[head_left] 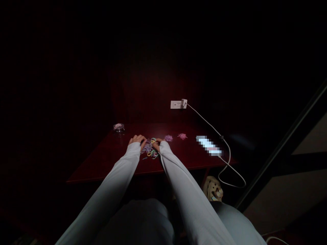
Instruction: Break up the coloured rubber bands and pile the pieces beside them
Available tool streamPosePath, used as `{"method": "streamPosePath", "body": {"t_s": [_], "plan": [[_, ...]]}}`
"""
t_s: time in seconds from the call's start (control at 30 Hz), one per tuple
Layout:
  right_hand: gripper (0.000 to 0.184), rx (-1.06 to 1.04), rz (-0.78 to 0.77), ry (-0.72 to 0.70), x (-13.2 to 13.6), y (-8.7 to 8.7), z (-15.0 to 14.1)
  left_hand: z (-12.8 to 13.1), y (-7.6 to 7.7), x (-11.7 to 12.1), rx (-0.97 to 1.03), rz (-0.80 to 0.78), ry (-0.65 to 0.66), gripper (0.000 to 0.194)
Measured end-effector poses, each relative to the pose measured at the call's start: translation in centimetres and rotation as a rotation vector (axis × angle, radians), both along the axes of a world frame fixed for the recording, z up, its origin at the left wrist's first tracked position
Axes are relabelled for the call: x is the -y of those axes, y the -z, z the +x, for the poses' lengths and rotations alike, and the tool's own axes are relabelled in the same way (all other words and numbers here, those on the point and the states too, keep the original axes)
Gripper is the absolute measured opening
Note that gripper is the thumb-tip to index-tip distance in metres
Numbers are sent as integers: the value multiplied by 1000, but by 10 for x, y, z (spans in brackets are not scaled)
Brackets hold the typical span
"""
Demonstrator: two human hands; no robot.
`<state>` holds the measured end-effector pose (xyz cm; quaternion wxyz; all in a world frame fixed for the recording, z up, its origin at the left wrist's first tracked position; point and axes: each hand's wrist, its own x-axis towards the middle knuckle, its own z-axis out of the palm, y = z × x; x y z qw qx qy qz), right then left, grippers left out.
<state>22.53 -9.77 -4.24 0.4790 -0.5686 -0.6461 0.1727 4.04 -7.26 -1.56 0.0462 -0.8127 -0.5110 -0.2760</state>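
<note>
L hand [137, 139] & R hand [157, 143] on either side of multicol. band pile [148, 148], fingers bent in; can't tell if either grip has hold of any. Pile's on dk red surface [107, 165]. Just R of R hand: purple bunch [169, 138], then pink bunch [182, 136]. Clear jar [119, 128] far L; lit device [209, 145] w/ white cable [230, 152] far R; outlet [175, 104] behind.

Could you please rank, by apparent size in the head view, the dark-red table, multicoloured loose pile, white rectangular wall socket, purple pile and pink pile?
Dark-red table
Multicoloured pile, partly hidden
White wall socket
Purple pile, pink pile: too alike to rank
</note>
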Motion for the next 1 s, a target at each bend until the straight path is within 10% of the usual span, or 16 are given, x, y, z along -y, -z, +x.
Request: {"method": "streamPosePath", "body": {"t_s": [0.43,1.0], "plan": [[34,167,-32,-37,26,-27,-10,1,-10,8,75,82,-21,22],[23,24,13,74,8,-16,0,0,-4,2,82,109,211,19]]}}
